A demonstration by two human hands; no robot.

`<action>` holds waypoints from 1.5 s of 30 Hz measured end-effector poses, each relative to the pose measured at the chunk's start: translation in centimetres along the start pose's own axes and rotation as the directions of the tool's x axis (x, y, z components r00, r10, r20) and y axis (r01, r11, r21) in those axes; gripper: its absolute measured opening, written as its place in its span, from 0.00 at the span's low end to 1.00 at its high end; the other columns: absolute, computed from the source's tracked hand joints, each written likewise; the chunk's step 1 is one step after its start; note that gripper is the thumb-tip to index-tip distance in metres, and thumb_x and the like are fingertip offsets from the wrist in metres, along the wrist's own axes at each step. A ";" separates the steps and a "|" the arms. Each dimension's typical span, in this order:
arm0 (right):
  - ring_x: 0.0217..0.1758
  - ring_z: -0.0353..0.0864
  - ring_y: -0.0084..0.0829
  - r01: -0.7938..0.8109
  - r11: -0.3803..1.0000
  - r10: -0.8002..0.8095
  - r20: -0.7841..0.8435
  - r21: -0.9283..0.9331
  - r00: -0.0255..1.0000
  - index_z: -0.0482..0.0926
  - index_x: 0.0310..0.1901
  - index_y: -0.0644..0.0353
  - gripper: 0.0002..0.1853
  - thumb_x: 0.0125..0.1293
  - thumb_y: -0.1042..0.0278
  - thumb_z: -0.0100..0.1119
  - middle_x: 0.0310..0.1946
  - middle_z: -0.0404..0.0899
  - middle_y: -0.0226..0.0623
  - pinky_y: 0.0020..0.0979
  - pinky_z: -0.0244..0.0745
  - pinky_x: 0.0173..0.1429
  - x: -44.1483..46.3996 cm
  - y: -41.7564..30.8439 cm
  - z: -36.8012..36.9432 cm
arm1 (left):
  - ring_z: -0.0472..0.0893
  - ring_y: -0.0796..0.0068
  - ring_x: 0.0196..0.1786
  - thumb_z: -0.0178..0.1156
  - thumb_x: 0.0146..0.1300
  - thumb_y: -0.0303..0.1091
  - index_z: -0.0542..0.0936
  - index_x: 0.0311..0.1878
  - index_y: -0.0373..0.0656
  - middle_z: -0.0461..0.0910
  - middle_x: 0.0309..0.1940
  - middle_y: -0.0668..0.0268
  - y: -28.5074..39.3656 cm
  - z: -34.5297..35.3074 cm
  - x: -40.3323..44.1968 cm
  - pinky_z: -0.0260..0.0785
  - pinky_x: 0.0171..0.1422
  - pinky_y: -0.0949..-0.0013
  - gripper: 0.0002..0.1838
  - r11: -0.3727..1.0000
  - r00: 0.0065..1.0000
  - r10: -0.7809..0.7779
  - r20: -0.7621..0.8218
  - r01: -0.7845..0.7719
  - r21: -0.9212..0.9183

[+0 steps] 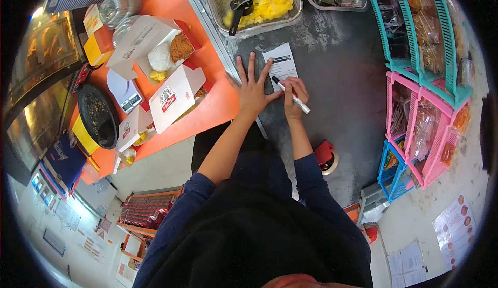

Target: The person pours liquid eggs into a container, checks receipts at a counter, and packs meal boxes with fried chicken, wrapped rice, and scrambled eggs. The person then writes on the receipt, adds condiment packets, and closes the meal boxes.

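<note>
A printed paper slip (284, 69) with a black mark across its upper part lies on the dark counter. My right hand (295, 96) grips a white marker (301, 104), its dark tip end pointing at the slip's lower left. Spread flat beside the slip is my left hand (252, 93), fingers apart, one fingertip near or on the slip's left edge. Just left of that hand, open white food boxes (174, 98) stand on the orange counter. One box holds fried chicken (181, 47) and a white wrapped lump (162, 57).
A metal tray of yellow food (295, 8) with a black scoop (240, 12) sits at the top. Stacked teal (420, 80) and pink baskets (415, 88) with packets line the right. A tape roll (330, 164) lies near my right forearm. A black pan (97, 115) and a scale (124, 92) are left.
</note>
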State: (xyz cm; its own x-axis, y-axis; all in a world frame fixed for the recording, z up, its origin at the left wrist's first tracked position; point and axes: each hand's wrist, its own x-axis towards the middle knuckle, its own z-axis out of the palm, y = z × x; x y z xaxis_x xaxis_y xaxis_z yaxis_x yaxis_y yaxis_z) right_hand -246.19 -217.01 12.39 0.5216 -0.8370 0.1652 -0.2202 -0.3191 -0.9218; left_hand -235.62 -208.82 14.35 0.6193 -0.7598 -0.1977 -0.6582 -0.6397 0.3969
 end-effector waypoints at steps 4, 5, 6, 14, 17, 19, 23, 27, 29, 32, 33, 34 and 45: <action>0.29 0.77 0.26 -0.157 0.987 0.162 -0.178 0.041 0.971 0.80 0.30 0.68 0.12 0.66 0.71 0.52 0.32 0.77 0.39 0.26 0.71 0.33 -1.0 1.4 0.1 | 0.32 0.43 0.75 0.66 0.37 0.68 0.56 0.71 0.70 0.39 0.75 0.61 0.1 -0.2 -0.1 0.27 0.62 0.19 0.54 1.000 1.000 0.004 -0.003 -0.004 -0.015; 0.29 0.77 0.26 -0.157 0.987 0.163 -0.174 0.045 0.971 0.80 0.30 0.68 0.12 0.66 0.71 0.52 0.32 0.77 0.39 0.26 0.71 0.33 -0.8 1.0 0.2 | 0.32 0.43 0.75 0.66 0.37 0.68 0.56 0.71 0.70 0.39 0.75 0.61 0.0 -0.2 -0.1 0.27 0.62 0.19 0.54 1.000 1.000 0.000 -0.004 0.000 -0.012; 0.29 0.77 0.26 -0.137 0.990 0.138 -0.103 0.017 0.985 0.80 0.30 0.68 0.12 0.66 0.70 0.52 0.33 0.77 0.38 0.25 0.71 0.32 -0.7 0.7 0.1 | 0.31 0.43 0.75 0.65 0.37 0.69 0.56 0.71 0.70 0.39 0.75 0.61 0.0 -0.1 0.0 0.27 0.61 0.19 0.54 1.000 1.000 -0.001 0.010 0.000 0.023; 0.31 0.77 0.26 -0.202 0.965 0.220 -0.094 0.167 0.971 0.80 0.31 0.69 0.10 0.65 0.73 0.52 0.33 0.77 0.38 0.26 0.72 0.37 -0.5 0.2 -0.5 | 0.30 0.43 0.75 0.63 0.38 0.72 0.56 0.72 0.69 0.38 0.75 0.60 0.0 -0.3 -0.2 0.26 0.62 0.19 0.54 1.000 0.999 -0.008 0.038 0.007 0.022; 0.31 0.77 0.25 -0.010 1.000 0.010 0.020 0.002 1.000 0.80 0.32 0.68 0.10 0.66 0.73 0.52 0.35 0.77 0.37 0.25 0.72 0.35 -0.8 0.5 -0.4 | 0.30 0.43 0.75 0.63 0.38 0.72 0.55 0.72 0.69 0.38 0.75 0.60 0.0 0.0 -0.2 0.25 0.62 0.19 0.54 0.999 1.000 0.009 0.021 -0.010 0.047; 0.32 0.78 0.27 -0.257 0.954 0.286 -0.204 0.158 0.936 0.81 0.31 0.69 0.09 0.65 0.74 0.52 0.31 0.77 0.38 0.26 0.72 0.35 -0.6 -0.2 -0.2 | 0.30 0.44 0.75 0.64 0.37 0.71 0.55 0.72 0.70 0.38 0.75 0.60 0.2 -0.3 -0.2 0.25 0.62 0.19 0.55 1.000 1.000 -0.006 0.023 0.005 0.015; 0.31 0.77 0.24 -0.020 1.000 0.020 -0.034 0.013 0.999 0.80 0.31 0.70 0.10 0.66 0.74 0.51 0.33 0.76 0.37 0.24 0.73 0.31 -0.7 0.6 -0.7 | 0.30 0.43 0.75 0.64 0.37 0.71 0.56 0.72 0.70 0.38 0.75 0.60 0.1 -0.1 -0.2 0.25 0.62 0.19 0.55 1.000 1.000 0.015 0.005 -0.015 0.021; 0.29 0.75 0.23 -0.170 0.977 0.197 -0.230 0.129 0.953 0.79 0.31 0.70 0.12 0.67 0.73 0.49 0.30 0.76 0.36 0.24 0.71 0.30 -0.8 0.3 -0.3 | 0.31 0.43 0.75 0.65 0.37 0.71 0.56 0.71 0.70 0.39 0.75 0.60 0.1 0.0 -0.3 0.25 0.62 0.19 0.55 1.000 1.000 0.013 -0.003 -0.013 0.011; 0.28 0.75 0.23 -0.127 0.986 0.140 -0.123 0.106 0.983 0.79 0.30 0.71 0.12 0.67 0.73 0.49 0.30 0.76 0.36 0.24 0.70 0.29 -1.1 1.0 -0.4 | 0.31 0.43 0.75 0.65 0.37 0.71 0.56 0.71 0.70 0.39 0.75 0.60 0.0 -0.1 -0.2 0.25 0.62 0.19 0.55 1.000 1.000 0.016 -0.006 -0.016 0.014; 0.26 0.74 0.22 -0.104 0.991 0.113 -0.115 0.080 0.987 0.79 0.30 0.71 0.13 0.67 0.72 0.49 0.31 0.76 0.36 0.23 0.69 0.28 -1.2 1.4 -0.6 | 0.31 0.43 0.75 0.65 0.37 0.70 0.56 0.71 0.70 0.39 0.75 0.60 0.2 -0.1 -0.4 0.26 0.62 0.19 0.55 1.000 1.000 0.012 -0.008 -0.011 0.015; 0.26 0.74 0.22 -0.120 0.989 0.136 -0.212 0.084 0.968 0.79 0.30 0.72 0.13 0.67 0.71 0.50 0.31 0.75 0.37 0.23 0.69 0.27 -1.1 1.2 -0.5 | 0.31 0.43 0.75 0.65 0.37 0.70 0.56 0.71 0.70 0.39 0.75 0.60 0.3 -0.2 -0.4 0.26 0.62 0.19 0.55 1.000 1.000 0.009 -0.003 -0.009 0.009; 0.26 0.74 0.22 -0.119 0.989 0.135 -0.211 0.086 0.968 0.79 0.30 0.72 0.13 0.67 0.71 0.50 0.31 0.75 0.37 0.23 0.69 0.27 -1.2 1.1 -0.6 | 0.31 0.43 0.75 0.65 0.37 0.70 0.55 0.71 0.70 0.39 0.75 0.61 0.3 -0.4 -0.3 0.26 0.61 0.19 0.55 1.000 1.000 0.008 0.000 -0.008 0.004; 0.44 0.74 0.28 0.095 0.993 -0.096 -0.015 -0.065 0.995 0.83 0.42 0.60 0.08 0.62 0.72 0.57 0.48 0.70 0.35 0.27 0.71 0.47 -0.5 1.3 -2.3 | 0.31 0.45 0.75 0.65 0.35 0.71 0.53 0.72 0.72 0.37 0.76 0.62 0.0 0.0 -0.2 0.26 0.62 0.19 0.57 0.999 1.000 0.007 0.002 -0.007 0.050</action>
State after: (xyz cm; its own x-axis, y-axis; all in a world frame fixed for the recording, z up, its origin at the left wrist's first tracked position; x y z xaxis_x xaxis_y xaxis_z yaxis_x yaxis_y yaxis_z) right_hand -248.60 -218.06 11.88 0.5278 -0.8092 0.2581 -0.2230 -0.4252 -0.8772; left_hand -235.72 -208.69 14.37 0.6140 -0.7645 -0.1965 -0.6832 -0.6394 0.3529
